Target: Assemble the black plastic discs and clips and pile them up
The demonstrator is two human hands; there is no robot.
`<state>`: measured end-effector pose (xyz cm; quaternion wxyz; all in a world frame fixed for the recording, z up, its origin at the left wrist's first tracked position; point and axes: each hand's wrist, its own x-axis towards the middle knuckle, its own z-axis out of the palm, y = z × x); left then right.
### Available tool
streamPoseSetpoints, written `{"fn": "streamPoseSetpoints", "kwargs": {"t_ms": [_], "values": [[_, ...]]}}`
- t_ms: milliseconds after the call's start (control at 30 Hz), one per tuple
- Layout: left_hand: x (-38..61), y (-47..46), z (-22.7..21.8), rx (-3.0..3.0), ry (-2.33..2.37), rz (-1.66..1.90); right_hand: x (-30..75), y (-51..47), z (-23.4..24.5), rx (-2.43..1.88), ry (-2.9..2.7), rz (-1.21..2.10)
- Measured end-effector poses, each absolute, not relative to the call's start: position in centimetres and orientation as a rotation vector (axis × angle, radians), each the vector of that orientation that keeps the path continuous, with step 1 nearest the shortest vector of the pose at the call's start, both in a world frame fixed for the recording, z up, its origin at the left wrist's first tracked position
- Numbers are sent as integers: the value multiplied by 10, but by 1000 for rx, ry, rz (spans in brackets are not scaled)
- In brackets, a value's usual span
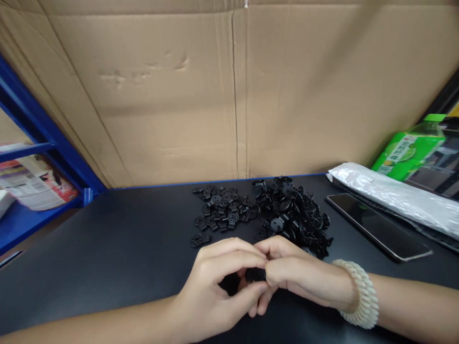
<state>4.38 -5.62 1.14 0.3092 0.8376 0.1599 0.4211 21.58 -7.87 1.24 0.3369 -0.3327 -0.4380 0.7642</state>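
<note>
My left hand (222, 286) and my right hand (294, 272) meet low in the middle of the view. Between their fingertips they pinch a small black plastic part (256, 274). Fingers cover most of it, so its full shape is hidden. Just beyond my hands lies a loose group of small black plastic parts (222, 208) with round perforated discs and short tabs. To the right of that group rises a denser heap of black plastic parts (290, 210). One single disc part (197, 240) sits nearest my left hand, apart from the group. A pale coiled band circles my right wrist.
A phone (380, 227) lies face up on the black tabletop (107, 248) at right. Behind it are a silvery-white plastic package (398, 196) and a green-labelled bottle (409, 148). Cardboard (172, 95) walls off the back; a blue metal frame (68, 167) stands left.
</note>
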Motion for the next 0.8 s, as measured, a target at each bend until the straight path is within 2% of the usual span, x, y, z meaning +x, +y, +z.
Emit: {"fn": "streamPoseSetpoints", "kwargs": {"t_ms": [433, 800], "values": [[52, -60, 15, 2180, 525, 1167, 213, -80, 11, -831, -1134, 1931], [39, -60, 12, 1993, 577, 1152, 222, -88, 9, -746, -1005, 2029]]}}
